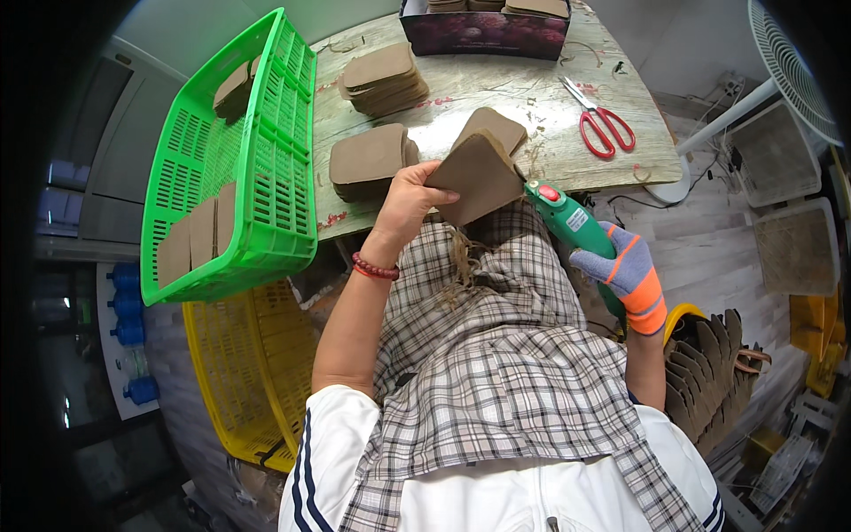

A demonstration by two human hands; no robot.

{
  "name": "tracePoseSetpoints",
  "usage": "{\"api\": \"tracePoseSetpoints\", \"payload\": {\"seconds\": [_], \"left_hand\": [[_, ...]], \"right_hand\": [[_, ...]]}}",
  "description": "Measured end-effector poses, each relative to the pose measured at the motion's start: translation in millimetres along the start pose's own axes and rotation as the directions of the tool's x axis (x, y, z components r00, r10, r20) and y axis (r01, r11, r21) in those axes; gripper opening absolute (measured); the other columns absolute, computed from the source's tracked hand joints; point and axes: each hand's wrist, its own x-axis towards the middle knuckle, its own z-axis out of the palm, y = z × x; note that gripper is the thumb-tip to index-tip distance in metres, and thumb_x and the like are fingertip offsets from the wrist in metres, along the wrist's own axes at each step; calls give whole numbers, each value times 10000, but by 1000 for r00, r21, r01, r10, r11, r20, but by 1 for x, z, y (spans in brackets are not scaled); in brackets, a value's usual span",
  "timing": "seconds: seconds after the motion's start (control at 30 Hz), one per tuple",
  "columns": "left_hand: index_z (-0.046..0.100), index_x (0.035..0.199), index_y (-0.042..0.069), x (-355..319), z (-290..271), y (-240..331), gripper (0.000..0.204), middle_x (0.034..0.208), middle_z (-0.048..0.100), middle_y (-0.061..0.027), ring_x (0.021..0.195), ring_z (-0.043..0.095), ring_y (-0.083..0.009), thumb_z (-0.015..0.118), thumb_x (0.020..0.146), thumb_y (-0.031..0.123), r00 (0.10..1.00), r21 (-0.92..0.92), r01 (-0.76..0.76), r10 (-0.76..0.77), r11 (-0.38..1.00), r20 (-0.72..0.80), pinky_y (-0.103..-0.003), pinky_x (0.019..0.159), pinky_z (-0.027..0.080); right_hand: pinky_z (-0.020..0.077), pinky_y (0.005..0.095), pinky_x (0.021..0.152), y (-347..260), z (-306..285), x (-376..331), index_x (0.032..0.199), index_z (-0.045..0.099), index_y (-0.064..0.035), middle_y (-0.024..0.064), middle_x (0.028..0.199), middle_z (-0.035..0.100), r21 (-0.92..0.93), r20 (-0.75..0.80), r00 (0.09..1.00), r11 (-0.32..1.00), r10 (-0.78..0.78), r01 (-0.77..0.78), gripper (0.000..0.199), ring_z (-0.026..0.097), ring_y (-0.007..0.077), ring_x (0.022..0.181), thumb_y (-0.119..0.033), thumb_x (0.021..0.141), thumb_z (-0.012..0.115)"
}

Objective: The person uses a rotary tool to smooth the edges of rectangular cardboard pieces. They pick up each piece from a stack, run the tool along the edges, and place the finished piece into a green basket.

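While I look down from the head camera, I see my bare left hand [409, 199] gripping a flat brown cardboard piece with a pointed top [477, 176]. My fingers are closed on its left edge, and the piece is held up in the air, just over the near edge of the worn wooden table [496, 84] and above my lap. My right hand [628, 277] wears a grey knit glove with orange stripes. It is wrapped tight around a green plastic power tool with a red button [572, 226]. The tip of the tool touches the right lower edge of the cardboard piece.

A checked cloth apron [496, 355] covers my lap. A red bead bracelet [374, 268] sits on my left wrist.

On the table, just behind my left hand, lies a stack of brown cardboard pieces [370, 160]. Another stack [385, 80] lies farther back. A pair of red-handled scissors [599, 120] lies on the right part of the table, well apart from my hands. A dark box [483, 34] stands at the far edge.

A green plastic basket [232, 168] leans on the left end of the table, with some brown pieces inside. A yellow plastic basket [239, 372] sits below it. More brown cardboard pieces stand in a row [709, 372] beside my right arm. A white fan [789, 62] stands at the far right.
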Motion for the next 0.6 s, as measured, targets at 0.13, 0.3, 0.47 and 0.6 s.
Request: {"api": "tracePoseSetpoints", "payload": {"seconds": [0.13,0.3,0.47,0.6], "left_hand": [[617,1100,-50,-8,-2,2,384,977,664,-70,829,620,-116,589,730,-148,988,-14,151,-151,988,13,-243,756,513],[609,1123,-46,-16,4,-9,396,978,662,-65,812,618,-114,596,739,-142,970,-23,237,-236,971,55,-246,746,512],[618,1046,-28,-20,6,-4,365,919,644,-29,817,593,-101,614,700,-144,972,165,218,-228,962,48,-236,763,485],[588,966,10,-18,-6,10,339,861,594,12,818,561,-75,642,669,-142,996,414,85,-91,906,-3,-213,745,465]], "right_hand": [[460,208,598,0,8,0,1049,614,14,18,783,644,-10,20,999,999,-48,48,436,547,34,671,-238,735,782],[459,203,596,0,15,3,1058,611,18,21,789,645,9,10,999,999,-39,39,440,550,31,672,-238,741,778],[440,202,546,-3,18,5,1018,619,15,9,733,622,57,40,998,998,-39,37,389,537,36,614,-229,752,766],[422,205,512,2,16,6,972,622,6,-2,686,597,135,107,994,991,12,-26,337,522,45,567,-218,758,754]]}}
